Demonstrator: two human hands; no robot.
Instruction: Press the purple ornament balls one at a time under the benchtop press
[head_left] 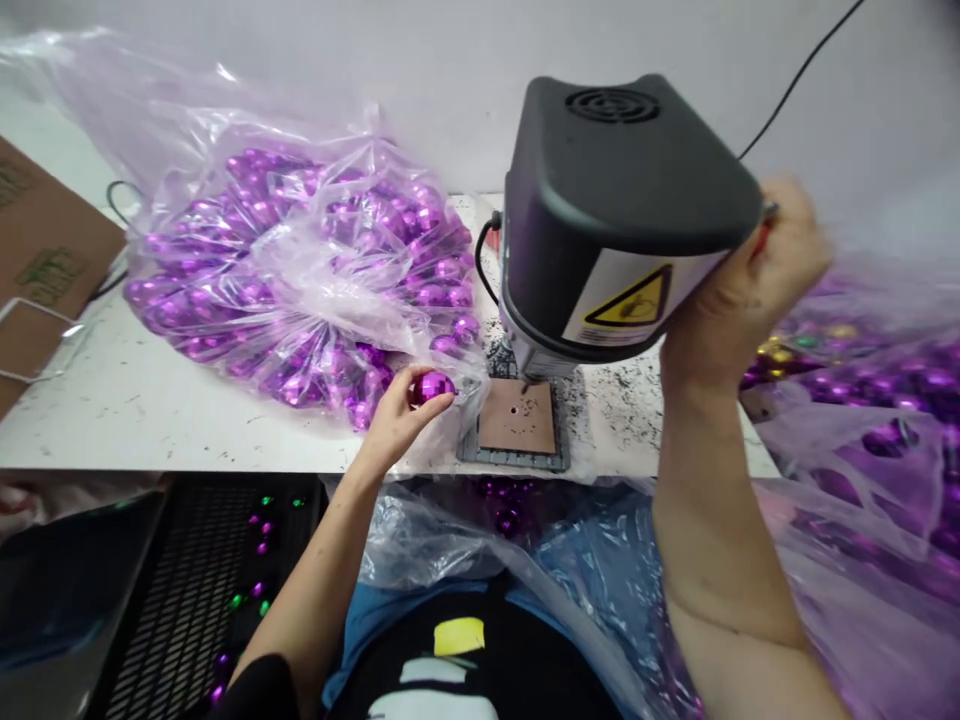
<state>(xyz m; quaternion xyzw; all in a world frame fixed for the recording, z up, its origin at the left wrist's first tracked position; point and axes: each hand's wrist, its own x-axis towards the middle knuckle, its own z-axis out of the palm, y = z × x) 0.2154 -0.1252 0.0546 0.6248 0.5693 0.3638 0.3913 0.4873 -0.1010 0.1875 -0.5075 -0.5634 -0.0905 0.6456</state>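
Note:
Between the thumb and fingers of my left hand (401,412) is a shiny purple bauble (433,385), just left of the press base. My right hand (776,250) is closed around a handle at the right side of a black bench press machine (622,200); only a bit of red and a metal end of the handle show. Under the machine's head, a brown square plate (510,425) with a small dark hole lies on the grey base (517,460). A clear plastic bag (300,260) full of purple baubles lies beside my left hand.
Dark flecks litter the white table (150,425) around the base. A cardboard box (45,240) stands at the left. Below the table edge is a black crate (180,600) with several small baubles. More bagged purple baubles (900,390) are at the right. A cable (799,75) runs up the wall.

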